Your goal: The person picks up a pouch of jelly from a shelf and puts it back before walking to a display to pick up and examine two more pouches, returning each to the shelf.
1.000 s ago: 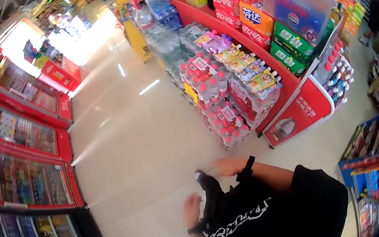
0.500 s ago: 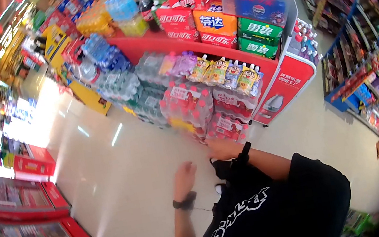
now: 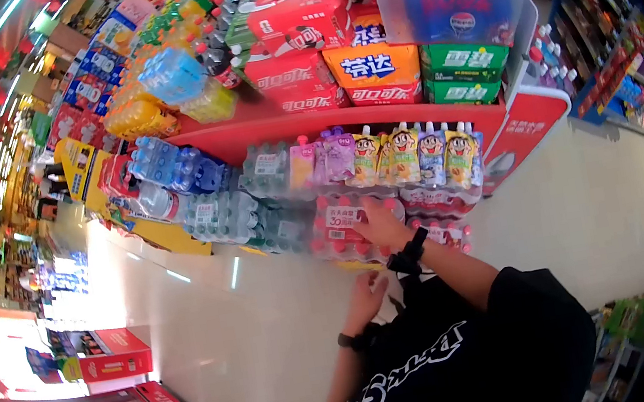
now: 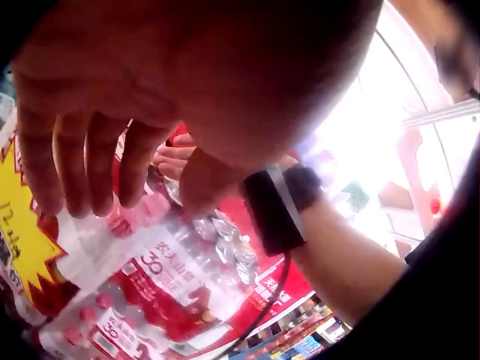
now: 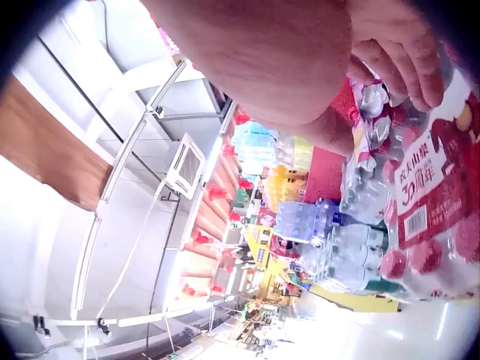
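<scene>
"Bottle pack (image 3: 335, 221): location?"
"Head view: at 10 o'clock from the right hand (image 3: 385, 227), whose loosely extended fingers overlie it, unclenched. Contact: cannot tell."
"Left hand (image 3: 365, 300)?"
"At 7 o'clock from the right; released, fingers relaxed."

Bare right forearm (image 3: 461, 267) angled forward from a short black sleeve (image 3: 527, 299). Bare right hand (image 3: 383, 226) farther from the torso than the left; fingers side by side, lightly bent. Bare left forearm (image 3: 342, 379) raised in front of the body. Bare left hand (image 3: 367, 299) apart from the right; right wrist view: left hand not identified. Left wrist view: four left fingers (image 4: 101, 161) hang loosely bent.
</scene>
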The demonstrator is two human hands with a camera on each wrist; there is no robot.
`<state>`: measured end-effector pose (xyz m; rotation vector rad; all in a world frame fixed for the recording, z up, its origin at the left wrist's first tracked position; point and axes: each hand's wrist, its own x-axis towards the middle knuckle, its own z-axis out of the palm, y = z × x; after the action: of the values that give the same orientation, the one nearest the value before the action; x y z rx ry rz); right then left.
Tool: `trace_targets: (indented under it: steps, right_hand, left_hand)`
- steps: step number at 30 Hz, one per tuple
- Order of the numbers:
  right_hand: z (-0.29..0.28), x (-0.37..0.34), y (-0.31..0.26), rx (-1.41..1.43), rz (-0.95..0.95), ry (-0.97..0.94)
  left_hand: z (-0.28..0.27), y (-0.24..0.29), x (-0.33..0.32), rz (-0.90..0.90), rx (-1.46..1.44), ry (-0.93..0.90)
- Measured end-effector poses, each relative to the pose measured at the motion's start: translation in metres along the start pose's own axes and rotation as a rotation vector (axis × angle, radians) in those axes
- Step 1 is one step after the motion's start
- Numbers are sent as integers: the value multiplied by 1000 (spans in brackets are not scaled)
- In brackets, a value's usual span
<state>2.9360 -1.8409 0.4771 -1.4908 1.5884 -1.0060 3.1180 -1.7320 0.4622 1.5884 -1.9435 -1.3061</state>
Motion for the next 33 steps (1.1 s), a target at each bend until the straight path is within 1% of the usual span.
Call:
trace_targets:
  steps: [1, 3, 5, 6, 8, 9, 11, 14, 15, 17, 18, 21, 22, 23, 24, 26, 29, 30, 31, 33]
  right_hand:
    - [6, 6, 1, 0, -51, 74]
    - [9, 27, 6, -26, -167, 234]
    - [10, 50, 5, 282, -67, 202]
    - [11, 60, 4, 437, -19, 184]
    - [2, 74, -10, 337, 44, 241]
    - [-2, 80, -18, 284, 74, 273]
    - [-3, 86, -29, 137, 70, 298]
    - [4, 89, -39, -49, 120, 284]
    - [8, 91, -42, -101, 144, 280]
    - [21, 97, -28, -263, 128, 226]
    - [25, 100, -21, -343, 125, 191]
    - [39, 95, -19, -458, 81, 239]
    - [32, 96, -40, -452, 188, 171]
    - [43, 94, -38, -409, 213, 180]
    - [43, 96, -33, -376, 225, 201]
    - [37, 99, -35, -280, 256, 236]
    - [35, 94, -31, -203, 112, 298]
    - [35, 91, -32, -19, 114, 346]
    - [36, 86, -30, 4, 48, 379]
    - [24, 67, -59, 209, 194, 377]
  left_hand:
    - [-16, 0, 15, 16, 41, 10]
    - [-47, 15, 42, 45, -1, 14]
    - [-75, 30, 76, 76, -20, 1]
    - [-84, 32, 94, 77, -43, 22]
    - [-100, 35, 132, 76, -89, 59]
    - [-109, 41, 151, 113, -27, 48]
    - [-122, 54, 187, 194, 87, 25]
    - [-110, 32, 239, 407, 105, 209]
    - [-111, 31, 254, 371, 107, 145]
    - [-116, 30, 278, 298, 121, 13]
    - [-114, 29, 284, 374, 156, 88]
    - [-108, 11, 309, 386, -151, 53]
    - [-111, 9, 308, 301, -193, -6]
    - [-114, 10, 307, 214, -232, -59]
    - [-109, 4, 320, 201, -154, -110]
    - [-91, -12, 341, 238, -64, -162]
    - [-80, -18, 348, 266, -30, -190]
    - [-79, -17, 344, 269, -24, -198]
    - [-79, -17, 341, 273, -14, -207]
    - [-85, -10, 332, 252, -11, -254]
